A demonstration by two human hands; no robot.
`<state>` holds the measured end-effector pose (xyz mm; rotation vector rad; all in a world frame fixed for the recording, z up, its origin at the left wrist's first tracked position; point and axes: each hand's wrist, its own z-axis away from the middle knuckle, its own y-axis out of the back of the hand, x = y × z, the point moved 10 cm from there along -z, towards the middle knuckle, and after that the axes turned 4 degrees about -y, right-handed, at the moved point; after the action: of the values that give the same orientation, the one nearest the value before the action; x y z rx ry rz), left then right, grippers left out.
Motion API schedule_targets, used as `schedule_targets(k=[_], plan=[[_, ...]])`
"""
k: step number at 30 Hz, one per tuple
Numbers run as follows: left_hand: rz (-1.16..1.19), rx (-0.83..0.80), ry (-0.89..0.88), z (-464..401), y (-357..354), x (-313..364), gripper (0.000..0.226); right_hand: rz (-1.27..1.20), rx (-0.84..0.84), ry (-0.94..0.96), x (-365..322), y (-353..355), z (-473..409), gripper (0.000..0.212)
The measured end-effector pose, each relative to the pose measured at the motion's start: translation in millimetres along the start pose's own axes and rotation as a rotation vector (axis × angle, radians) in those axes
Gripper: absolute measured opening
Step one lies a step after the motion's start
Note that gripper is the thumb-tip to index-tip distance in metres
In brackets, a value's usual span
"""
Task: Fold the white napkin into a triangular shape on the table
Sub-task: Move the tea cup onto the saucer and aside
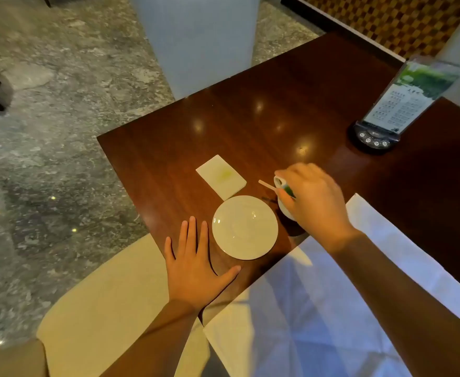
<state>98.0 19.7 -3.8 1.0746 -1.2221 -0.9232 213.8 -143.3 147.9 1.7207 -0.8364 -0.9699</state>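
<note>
A large white napkin (318,308) lies spread over the near right part of the dark wooden table (291,118), its near edge hanging off the table. My right forearm crosses above it. My right hand (314,198) is closed around a small white cup (284,206) with a green mark, just right of a white plate (245,227). A thin pale stick (267,184) pokes out to the left of the cup. My left hand (196,265) rests flat on the table, fingers spread, left of the plate.
A small folded white paper packet (221,177) lies beyond the plate. A menu stand on a black base with buttons (374,137) stands at the far right. A cream chair seat (101,308) sits below the table's left edge. White pillars rise behind.
</note>
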Motion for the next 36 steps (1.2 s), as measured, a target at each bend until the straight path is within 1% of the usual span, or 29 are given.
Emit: schedule_targets(k=[4,5,12,17,20,23,25,29,34,36], plan=[[-0.020,0.031,0.001,-0.5,5.0,-0.8,0.106,0.081,-0.153,-0.039,9.7,-34.7,4.4,0.032],[-0.017,0.036,-0.002,-0.4,3.8,-0.9,0.107,0.080,-0.157,-0.038,11.8,-39.2,3.9,0.031],[-0.014,0.001,0.010,-0.2,0.9,-0.7,0.107,0.026,-0.102,-0.068,16.4,-38.3,-1.2,0.030],[-0.006,-0.008,0.015,-0.1,-0.1,-1.0,0.107,-0.002,-0.031,-0.070,19.2,-33.8,-0.6,0.023],[0.012,-0.014,0.010,0.1,-0.6,-0.3,0.107,-0.040,0.075,-0.026,10.9,-15.3,-3.2,0.018],[0.025,-0.014,0.005,1.0,0.9,0.7,0.106,-0.073,0.128,0.122,-19.4,-3.5,-13.3,0.017],[0.026,-0.018,0.003,1.4,1.1,0.8,0.106,-0.057,0.106,0.266,-50.7,-11.2,-22.8,0.019],[0.027,-0.030,0.009,1.2,1.5,0.7,0.108,0.029,0.079,0.547,-110.2,-43.1,-38.2,0.011],[0.035,-0.035,0.005,-0.4,2.1,2.3,0.107,0.084,-0.036,0.774,-151.5,-90.2,-46.1,0.009],[0.030,-0.047,0.006,-1.0,2.7,2.6,0.106,0.140,-0.084,0.830,-157.8,-105.9,-43.5,0.016]])
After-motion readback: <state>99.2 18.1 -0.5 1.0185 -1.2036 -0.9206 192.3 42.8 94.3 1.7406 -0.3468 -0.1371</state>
